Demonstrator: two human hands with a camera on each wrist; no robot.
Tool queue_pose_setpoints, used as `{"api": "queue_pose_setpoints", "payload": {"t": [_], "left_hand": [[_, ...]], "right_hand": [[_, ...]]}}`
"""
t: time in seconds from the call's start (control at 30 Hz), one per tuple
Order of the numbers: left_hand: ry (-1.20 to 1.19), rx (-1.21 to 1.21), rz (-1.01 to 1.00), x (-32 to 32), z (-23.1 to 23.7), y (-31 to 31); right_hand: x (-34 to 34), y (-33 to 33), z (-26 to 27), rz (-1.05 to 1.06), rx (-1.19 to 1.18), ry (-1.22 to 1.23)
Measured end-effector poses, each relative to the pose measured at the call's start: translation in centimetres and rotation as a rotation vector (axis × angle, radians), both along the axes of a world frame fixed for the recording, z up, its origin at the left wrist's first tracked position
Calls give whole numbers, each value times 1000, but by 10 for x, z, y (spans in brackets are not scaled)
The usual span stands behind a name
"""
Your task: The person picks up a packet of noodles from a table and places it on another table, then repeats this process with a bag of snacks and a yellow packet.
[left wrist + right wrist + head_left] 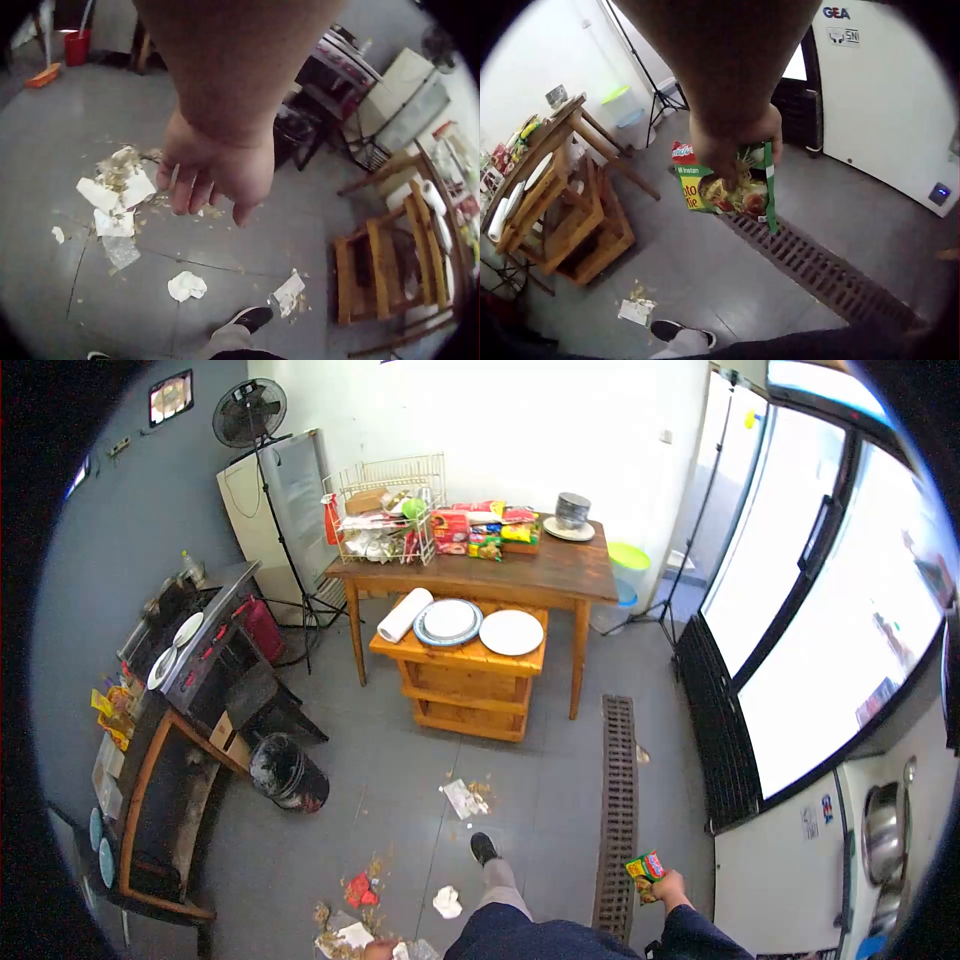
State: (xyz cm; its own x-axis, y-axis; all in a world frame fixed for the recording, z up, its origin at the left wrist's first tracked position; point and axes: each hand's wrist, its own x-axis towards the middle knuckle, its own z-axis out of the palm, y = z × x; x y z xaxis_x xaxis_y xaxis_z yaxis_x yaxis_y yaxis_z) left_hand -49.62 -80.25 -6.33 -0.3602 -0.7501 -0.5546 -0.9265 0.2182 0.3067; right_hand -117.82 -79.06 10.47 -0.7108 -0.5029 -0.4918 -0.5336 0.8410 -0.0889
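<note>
My right hand (739, 142) grips a packet of instant noodles (727, 189), green, red and yellow with a bowl of noodles printed on it. In the head view that packet (645, 872) is held over the floor at the lower right, beside the drain grate. My left hand (217, 172) hangs with loosely bent fingers and holds nothing. Below it in the left wrist view, scraps of white paper (139, 187) with brown crumbs and a crumpled white paper (187, 286) lie on the floor. Only a bit of the left hand (380, 950) shows at the head view's bottom edge.
A wooden cart (470, 710) with plates and a paper roll stands before a wooden table (480, 574) bearing food packets. Another littered paper (465, 798) lies ahead of my foot. A black bin (290, 775) stands left, a glass-door fridge (790, 590) right, and a drain grate (618, 800) crosses the floor.
</note>
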Motion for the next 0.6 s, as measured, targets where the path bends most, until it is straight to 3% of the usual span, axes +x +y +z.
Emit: {"api": "queue_pose_setpoints", "payload": {"t": [0.03, 0.1, 0.27, 0.37, 0.47, 0.53, 0.57, 0.6], "left_hand": [[3, 135, 221, -8, 2, -14], [-14, 240, 448, -17, 6, -44], [28, 248, 701, -23, 20, -137], [102, 176, 857, -27, 36, -203], [114, 72, 862, -37, 35, -279], [75, 16, 801, -43, 23, -330], [72, 8, 797, -53, 32, -357], [127, 64, 828, -58, 32, -378]], "right_hand": [[-4, -28, -5, 12, 5, 3], [-9, -77, -19, 30, 23, 1], [-16, -190, -5, 85, 23, 4], [-27, -266, 1, 68, -97, -3], [-16, -359, 40, 17, -390, -117], [-32, -427, 27, 183, -624, -156], [1, -467, 94, 211, -622, -258], [-6, -503, 89, 244, -745, -367]]}}
